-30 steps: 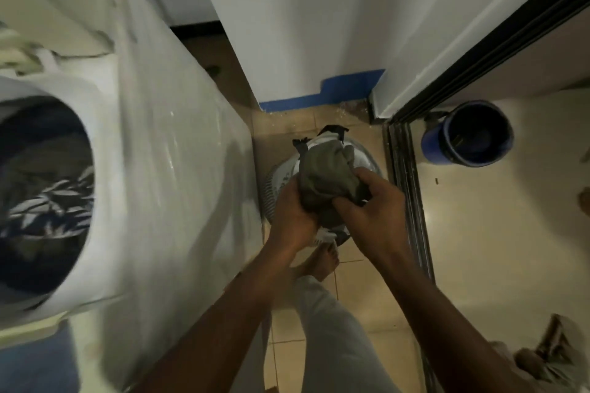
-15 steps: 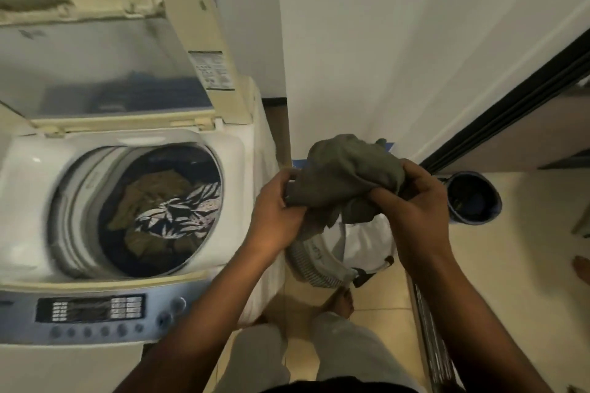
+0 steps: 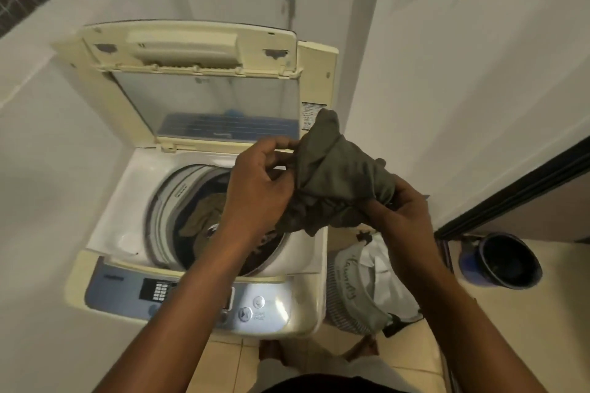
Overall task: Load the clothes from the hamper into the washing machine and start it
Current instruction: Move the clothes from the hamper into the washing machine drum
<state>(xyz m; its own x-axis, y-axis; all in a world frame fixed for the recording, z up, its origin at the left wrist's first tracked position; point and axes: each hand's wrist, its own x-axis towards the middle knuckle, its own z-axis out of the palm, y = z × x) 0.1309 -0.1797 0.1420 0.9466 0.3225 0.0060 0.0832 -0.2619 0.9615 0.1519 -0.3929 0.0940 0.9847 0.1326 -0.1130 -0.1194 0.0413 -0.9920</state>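
Two bare forearms reached forward from the bottom of the view, both bent slightly inward toward each other. The right hand [image 3: 404,210] was clenched on the lower right edge of an olive-grey garment [image 3: 338,182], fingers curled under the cloth. The left hand [image 3: 258,185] pinched the garment's left edge between thumb and fingers, knuckles up, above the open drum [image 3: 178,217] of the washing machine [image 3: 105,265]. The garment hung bunched between the hands, over the machine's right rim. Below it on the tiled floor stood the hamper [image 3: 348,297], just beside the machine, with white cloth inside. In the drum lay a tan garment [image 3: 204,214] and darker cloth. Beyond, the lid [image 3: 198,67] stood raised against the wall. A dark blue bucket [image 3: 504,262] sat to the right.
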